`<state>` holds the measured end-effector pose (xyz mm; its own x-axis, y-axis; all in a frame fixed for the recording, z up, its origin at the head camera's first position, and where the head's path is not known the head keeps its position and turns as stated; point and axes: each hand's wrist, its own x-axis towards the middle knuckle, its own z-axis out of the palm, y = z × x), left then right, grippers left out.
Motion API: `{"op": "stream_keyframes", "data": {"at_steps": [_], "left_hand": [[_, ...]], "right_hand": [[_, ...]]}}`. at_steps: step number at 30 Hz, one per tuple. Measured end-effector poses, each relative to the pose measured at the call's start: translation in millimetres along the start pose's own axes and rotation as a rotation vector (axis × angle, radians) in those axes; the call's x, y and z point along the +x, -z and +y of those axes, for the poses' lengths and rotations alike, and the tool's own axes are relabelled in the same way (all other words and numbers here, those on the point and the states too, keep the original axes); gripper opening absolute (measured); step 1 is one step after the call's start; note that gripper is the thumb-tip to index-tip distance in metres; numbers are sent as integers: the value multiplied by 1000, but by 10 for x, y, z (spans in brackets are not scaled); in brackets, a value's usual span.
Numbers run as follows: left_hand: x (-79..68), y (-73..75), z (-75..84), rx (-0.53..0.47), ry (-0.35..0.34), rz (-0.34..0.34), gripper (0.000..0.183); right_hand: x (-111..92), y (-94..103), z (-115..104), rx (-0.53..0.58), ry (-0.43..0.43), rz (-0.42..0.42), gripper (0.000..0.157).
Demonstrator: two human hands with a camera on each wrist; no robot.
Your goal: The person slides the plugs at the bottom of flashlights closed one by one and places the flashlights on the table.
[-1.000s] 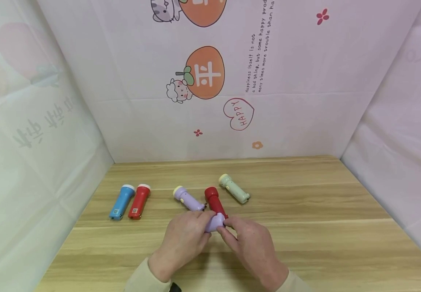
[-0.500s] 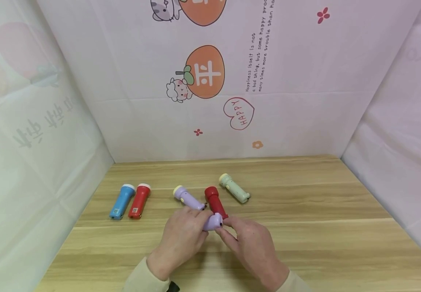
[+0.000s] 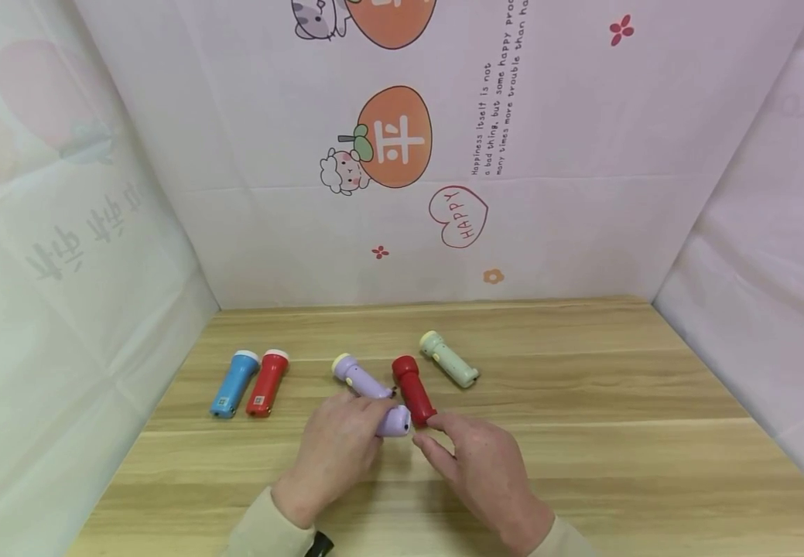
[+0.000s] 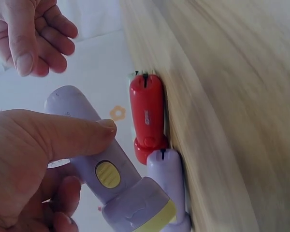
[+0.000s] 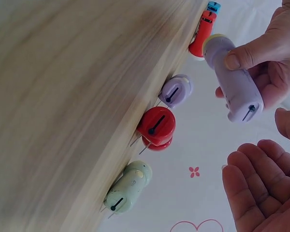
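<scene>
My left hand (image 3: 340,442) grips a lilac flashlight (image 4: 99,140) with a pale yellow lens rim and a yellow switch, held above the table. My right hand (image 3: 481,472) is beside its tail end, apart from it, fingers loosely bent and holding nothing. Just beyond the hands lie a second lilac flashlight (image 3: 363,381) and a dark red flashlight (image 3: 414,391). Farther back is a pale green flashlight (image 3: 449,360). In the right wrist view, thin metal prongs stick out from the tails of the red and green ones.
On the left of the wooden table (image 3: 583,433), a blue flashlight (image 3: 234,385) and a bright red flashlight (image 3: 268,384) lie side by side. A printed white cloth (image 3: 569,193) hangs behind, with more cloth at both sides.
My left hand has drawn the lilac flashlight leftward, out from between the right hand's fingertips. The right hand has stayed nearly still, and the flashlights on the table have not moved.
</scene>
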<state>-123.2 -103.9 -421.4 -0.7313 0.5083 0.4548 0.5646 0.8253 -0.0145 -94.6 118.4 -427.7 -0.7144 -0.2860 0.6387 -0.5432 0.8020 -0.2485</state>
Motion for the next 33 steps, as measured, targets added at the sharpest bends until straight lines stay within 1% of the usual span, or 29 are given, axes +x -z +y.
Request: {"op": "stream_keyframes", "data": {"at_steps": [5,7,11,14,17,21,28,33], "left_hand": [[-14,10,-59,-14,67,-87,37],[-24,11,-86,-13,90,-104,38],[-46,-5,-149,8,111,-98,34],[-65,-27,-198,26,110,-86,31],[-81,-49,-246,28,116,-89,30],[-94,-73,-303,1,143,-112,30],[-114,-107,-400,-82,191,-153,30],[-138,-125,-483,-86,210,-172,29]], "right_hand": [[3,12,10,-18,7,3,26],[5,19,17,-28,11,5,26],[11,35,33,-52,10,9,27],[12,48,44,-66,-1,12,28],[13,61,53,-73,-15,11,28],[14,73,60,-70,-19,16,27],[8,73,79,-74,-6,28,28],[-3,68,86,-68,-8,33,30]]}}
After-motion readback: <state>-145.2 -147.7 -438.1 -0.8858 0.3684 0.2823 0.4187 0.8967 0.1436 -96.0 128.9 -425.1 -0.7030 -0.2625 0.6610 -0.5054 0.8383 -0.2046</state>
